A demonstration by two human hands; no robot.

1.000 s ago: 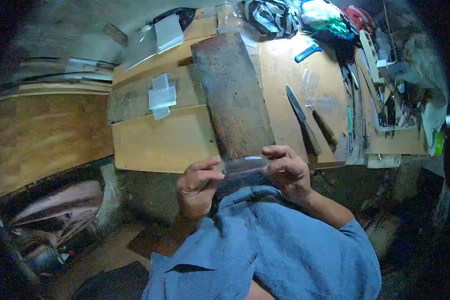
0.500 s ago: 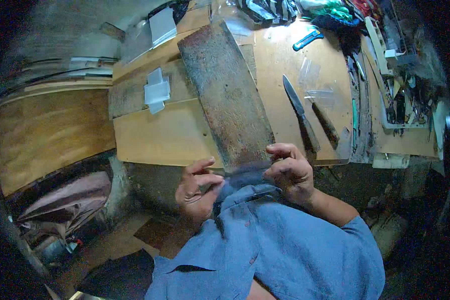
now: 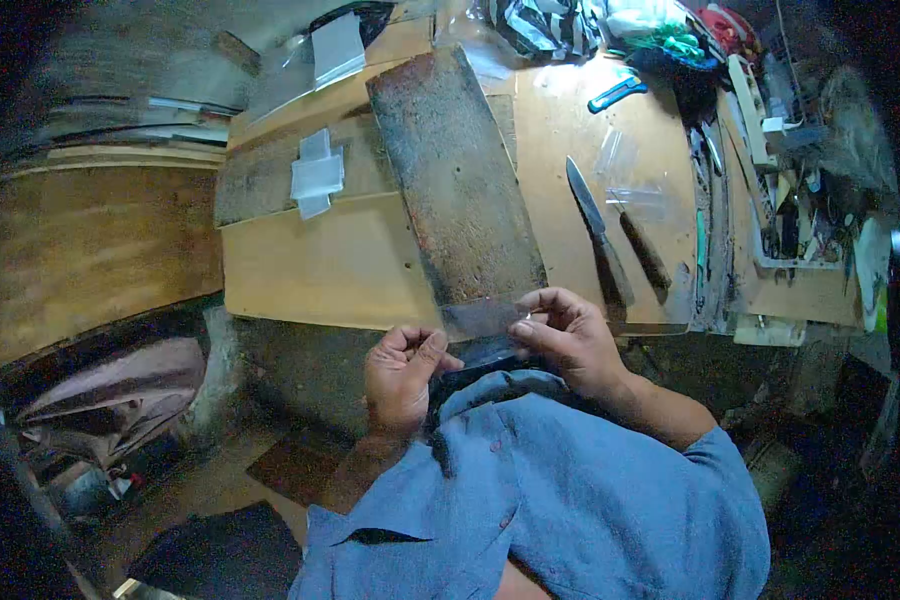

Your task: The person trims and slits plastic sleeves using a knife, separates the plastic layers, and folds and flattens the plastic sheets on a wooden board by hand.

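Note:
Between my two hands is a thin, clear plastic piece (image 3: 482, 322), held over the near end of a long worn wooden board (image 3: 460, 190). My right hand (image 3: 575, 340) pinches its right side with thumb and forefinger. At its left side my left hand (image 3: 405, 378) is closed, thumb against the fingers, on the lower left edge. The board lies at a slant across the table. To its right are a knife (image 3: 592, 210) and a wooden-handled tool (image 3: 645, 250), with more clear plastic pieces (image 3: 635, 203) beside them.
A pale cross-shaped stack of sheets (image 3: 317, 175) lies left of the board. Farther back are a blue utility knife (image 3: 617, 93) and several plastic bags (image 3: 545, 25). A white tray of tools (image 3: 800, 262) stands at the right. The tabletop (image 3: 315, 270) ends just before my body.
The plastic piece, blurred earlier, now shows more plainly over the board's end. My left fingers have closed up, and my right hand has shifted slightly left. The view has moved a little.

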